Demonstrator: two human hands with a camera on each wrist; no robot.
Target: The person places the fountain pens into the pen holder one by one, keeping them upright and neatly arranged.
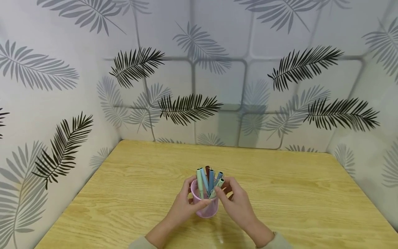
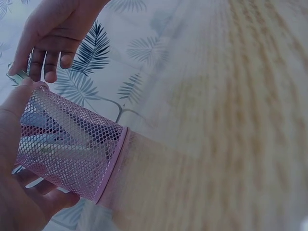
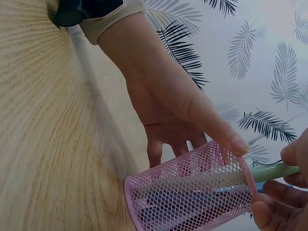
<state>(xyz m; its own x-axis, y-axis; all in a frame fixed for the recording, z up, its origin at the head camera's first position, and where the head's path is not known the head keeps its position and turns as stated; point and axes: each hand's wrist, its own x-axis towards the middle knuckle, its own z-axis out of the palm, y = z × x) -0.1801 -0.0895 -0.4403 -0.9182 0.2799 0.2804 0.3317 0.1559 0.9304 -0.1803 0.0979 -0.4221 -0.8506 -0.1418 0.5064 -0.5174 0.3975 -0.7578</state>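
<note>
A pink mesh pen cup [image 1: 207,210] stands on the table, holding several pens. My left hand [image 1: 181,207] grips it from the left, thumb across the near rim and fingers round the far side, as the right wrist view of the left hand [image 3: 168,91] also shows. On the cup's right side, my right hand [image 1: 237,204] pinches a light green pen [image 1: 220,182] by its upper end; its lower part is inside the cup [image 3: 192,197]. Another light green pen [image 1: 199,178], a light blue pen [image 1: 204,178], a dark red pen [image 1: 207,168] and blue pens [image 1: 211,178] lean inside.
The wood-grain table [image 1: 149,166] extends around the cup. Leaf-patterned walls [image 1: 217,83] rise at its back and sides. A dark device [image 3: 70,13] sits by the left sleeve [image 3: 115,21] in the right wrist view.
</note>
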